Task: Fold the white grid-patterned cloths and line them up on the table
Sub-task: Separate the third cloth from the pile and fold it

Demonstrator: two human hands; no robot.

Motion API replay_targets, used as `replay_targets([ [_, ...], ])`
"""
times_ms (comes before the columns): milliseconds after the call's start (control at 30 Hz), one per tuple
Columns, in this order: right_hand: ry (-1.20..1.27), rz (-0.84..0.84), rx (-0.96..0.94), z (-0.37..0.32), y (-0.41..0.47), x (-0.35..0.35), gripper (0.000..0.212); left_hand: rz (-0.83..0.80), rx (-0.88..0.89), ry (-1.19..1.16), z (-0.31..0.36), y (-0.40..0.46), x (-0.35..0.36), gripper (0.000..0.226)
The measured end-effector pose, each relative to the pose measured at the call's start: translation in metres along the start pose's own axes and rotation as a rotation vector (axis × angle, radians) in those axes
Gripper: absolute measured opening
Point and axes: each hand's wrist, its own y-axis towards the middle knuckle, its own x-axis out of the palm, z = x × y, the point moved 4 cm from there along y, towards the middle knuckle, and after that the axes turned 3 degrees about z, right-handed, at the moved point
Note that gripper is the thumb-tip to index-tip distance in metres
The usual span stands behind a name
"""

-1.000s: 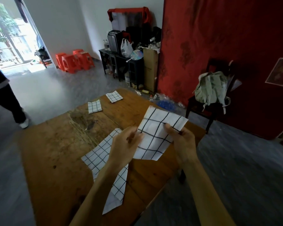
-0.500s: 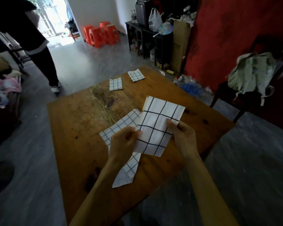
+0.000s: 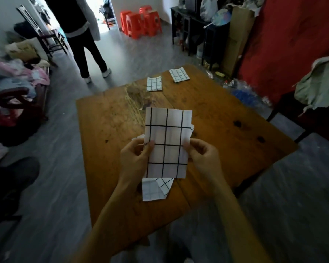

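Observation:
I hold a folded white cloth with a black grid [image 3: 166,137] upright above the wooden table [image 3: 106,130]. My left hand [image 3: 136,158] pinches its left edge and my right hand [image 3: 202,158] pinches its right edge. Beneath it lies another grid cloth [image 3: 156,188], mostly hidden, with one end showing near the table's front. Two folded grid cloths sit side by side at the far edge, one on the left [image 3: 154,84] and one on the right [image 3: 179,74].
A person in dark trousers [image 3: 85,48] stands beyond the table's far left. A dark chair with a pale bag [image 3: 319,86] stands at the right. Clothes are piled on furniture at the left [image 3: 13,88]. Orange stools [image 3: 141,23] and a dark cabinet [image 3: 194,29] stand at the back.
The view has swung left. The held cloth has turned from tilted to upright and now covers most of the unfolded cloth on the table. The person has walked nearer the table.

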Motion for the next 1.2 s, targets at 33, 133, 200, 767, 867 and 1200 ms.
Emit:
replay_targets([
  [33,-0.017,-0.003,-0.013,0.001,-0.003,0.007,0.037,-0.003,-0.01,-0.004,-0.003,-0.002,-0.009,0.019],
  [133,-0.029,-0.061,-0.038,-0.001,-0.014,0.038,0.01,0.008,-0.055,-0.049,-0.012,-0.008,-0.042,0.016],
  [200,-0.066,-0.108,-0.072,-0.005,-0.02,0.064,0.007,0.033,-0.07,-0.07,-0.02,-0.013,-0.071,0.017],
  [767,-0.247,-0.53,-0.165,0.015,-0.135,0.426,0.02,0.468,-0.132,-0.056,-0.089,-0.067,-0.454,0.026],
  [867,-0.266,-0.572,-0.203,0.017,-0.142,0.476,0.024,0.528,-0.137,-0.043,-0.096,-0.063,-0.496,0.024],
  [1200,-0.14,-0.517,-0.149,0.039,-0.073,0.586,0.024,0.542,-0.185,0.013,-0.141,0.037,-0.571,0.021],
])
